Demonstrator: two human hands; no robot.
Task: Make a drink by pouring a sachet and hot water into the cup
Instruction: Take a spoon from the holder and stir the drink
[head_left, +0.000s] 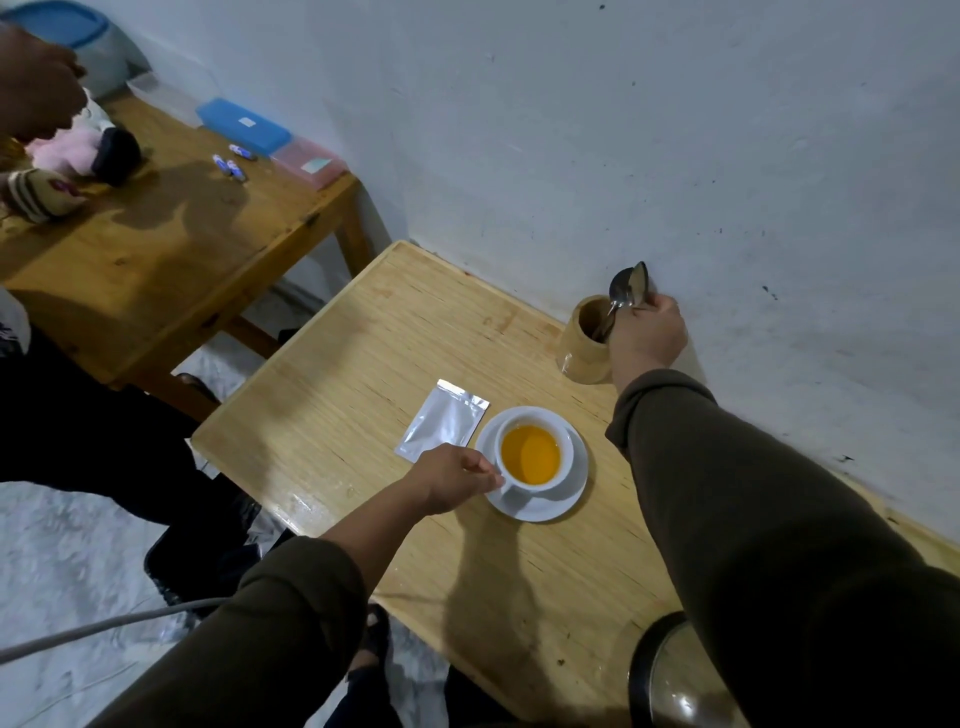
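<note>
Cup (532, 457) of orange drink on its saucer (540, 506) beside the flat sachet (441, 420), your left hand (452, 478) pinching its handle, your right hand (647, 332) closed on spoons (626, 291) in a holder (582, 358): a jerked reach could tip either.

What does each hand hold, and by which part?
Left hand: the cup, by its handle. Right hand: the spoons in the wooden holder, by their stems.

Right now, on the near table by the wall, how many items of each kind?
Cup: 1
Saucer: 1
Sachet: 1
Wooden holder: 1
Spoons, in the right hand's grip: 2
Kettle, partly visible: 1
Total: 7
</note>
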